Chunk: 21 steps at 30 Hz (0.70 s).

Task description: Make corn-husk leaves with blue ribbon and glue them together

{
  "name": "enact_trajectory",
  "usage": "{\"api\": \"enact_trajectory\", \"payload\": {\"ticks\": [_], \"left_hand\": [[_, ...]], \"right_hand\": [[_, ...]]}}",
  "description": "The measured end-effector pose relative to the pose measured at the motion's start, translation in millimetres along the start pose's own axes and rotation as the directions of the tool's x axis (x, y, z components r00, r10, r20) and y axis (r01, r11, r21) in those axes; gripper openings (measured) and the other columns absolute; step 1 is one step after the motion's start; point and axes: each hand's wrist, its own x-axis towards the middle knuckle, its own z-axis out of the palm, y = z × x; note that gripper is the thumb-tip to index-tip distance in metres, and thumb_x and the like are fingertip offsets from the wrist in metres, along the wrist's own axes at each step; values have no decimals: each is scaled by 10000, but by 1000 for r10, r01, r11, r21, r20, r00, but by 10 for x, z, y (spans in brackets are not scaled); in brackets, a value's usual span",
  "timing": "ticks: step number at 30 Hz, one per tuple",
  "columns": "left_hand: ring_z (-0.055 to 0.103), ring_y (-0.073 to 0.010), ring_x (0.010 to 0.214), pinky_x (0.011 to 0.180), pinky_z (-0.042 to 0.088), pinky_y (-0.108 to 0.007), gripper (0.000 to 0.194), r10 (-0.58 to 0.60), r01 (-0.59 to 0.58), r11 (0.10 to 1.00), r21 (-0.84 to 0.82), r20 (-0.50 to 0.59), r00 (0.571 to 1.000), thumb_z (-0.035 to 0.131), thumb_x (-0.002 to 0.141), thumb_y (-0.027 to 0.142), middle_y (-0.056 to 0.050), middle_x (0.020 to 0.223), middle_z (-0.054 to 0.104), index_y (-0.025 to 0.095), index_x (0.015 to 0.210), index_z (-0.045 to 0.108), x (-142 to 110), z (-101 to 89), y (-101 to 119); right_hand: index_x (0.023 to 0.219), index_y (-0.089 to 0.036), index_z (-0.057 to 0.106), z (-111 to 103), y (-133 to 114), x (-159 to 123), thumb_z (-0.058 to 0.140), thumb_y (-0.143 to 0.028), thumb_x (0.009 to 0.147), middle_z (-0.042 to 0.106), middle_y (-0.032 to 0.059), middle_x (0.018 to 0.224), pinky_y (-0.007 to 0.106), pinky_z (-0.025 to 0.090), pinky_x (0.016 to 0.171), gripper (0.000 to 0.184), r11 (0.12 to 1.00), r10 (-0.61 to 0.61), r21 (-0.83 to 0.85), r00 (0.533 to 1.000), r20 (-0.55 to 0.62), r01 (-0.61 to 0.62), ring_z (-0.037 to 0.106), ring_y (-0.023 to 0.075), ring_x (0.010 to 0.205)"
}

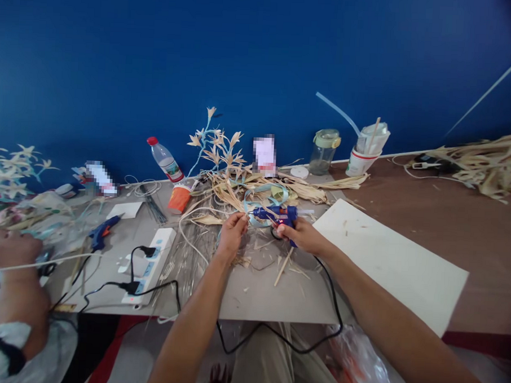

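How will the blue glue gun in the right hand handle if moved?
The glue gun is probably stiff, judging by its hard-looking body, and fairly light, since the right hand alone holds it up. Its black cord may drag, hanging slack below the table edge.

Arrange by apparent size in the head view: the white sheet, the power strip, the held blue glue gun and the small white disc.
1. White sheet
2. Power strip
3. Blue glue gun, partly covered by the right hand
4. Small white disc
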Motion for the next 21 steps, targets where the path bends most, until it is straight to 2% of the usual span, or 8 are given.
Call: {"api": "enact_trajectory", "payload": {"ticks": [5, 21], "left_hand": [[342, -51, 468, 490, 266, -204, 248, 1, -1, 1000, -29, -1, 1000, 654, 699, 394, 63, 507, 421, 161, 756, 591, 4, -3, 2], [339, -49, 471, 493, 275, -201, 240, -7, 7, 1000, -22, -11, 1000, 653, 699, 386, 63, 513, 419, 160, 759, 595, -9, 6, 32]], "right_hand": [[798, -158, 589, -15, 25, -4, 512, -452, 801, 534, -3, 604, 243, 345, 517, 304, 998, 9, -57, 1000, 6, -9, 435, 109, 535], [826, -153, 592, -30, 64, 2, 503, -473, 811, 515, -11, 607, 239, 352, 526, 333, 999, -1, -50, 1000, 31, 2, 430, 105, 543]]}}
